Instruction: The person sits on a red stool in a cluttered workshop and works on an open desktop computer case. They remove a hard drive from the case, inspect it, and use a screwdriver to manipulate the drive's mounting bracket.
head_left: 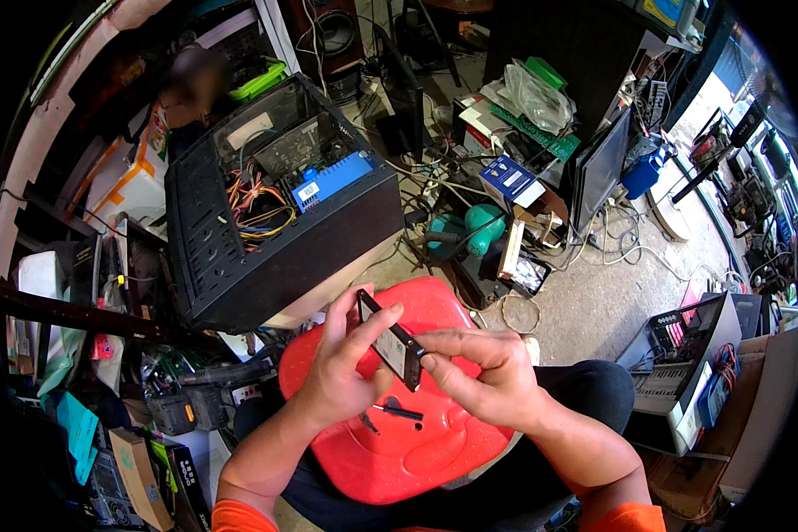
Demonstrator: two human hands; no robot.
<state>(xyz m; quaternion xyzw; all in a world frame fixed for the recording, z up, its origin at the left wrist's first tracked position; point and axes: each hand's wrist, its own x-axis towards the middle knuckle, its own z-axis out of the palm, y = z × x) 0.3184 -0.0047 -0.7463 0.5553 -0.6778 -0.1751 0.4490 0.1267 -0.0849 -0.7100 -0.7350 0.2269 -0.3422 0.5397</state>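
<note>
A thin, flat black drive with a pale label [390,348] is tilted above a red plastic stool [439,301]. My left hand [335,368] grips it along its sides, thumb over the upper edge. The thumb and forefinger of my right hand [492,377] close in a pinch at the drive's right edge, near its lower corner. Whether a small part also sits between those fingertips, I cannot tell. Below the drive, a short black tool like a small screwdriver [402,412] lies on the stool seat.
Ahead to the left lies an opened black computer case [293,239] with a blue-labelled power supply [332,182] and loose wires. A blue box [512,182], a teal power tool [483,229] and a monitor [599,168] crowd the far floor. Another opened case [683,372] stands right.
</note>
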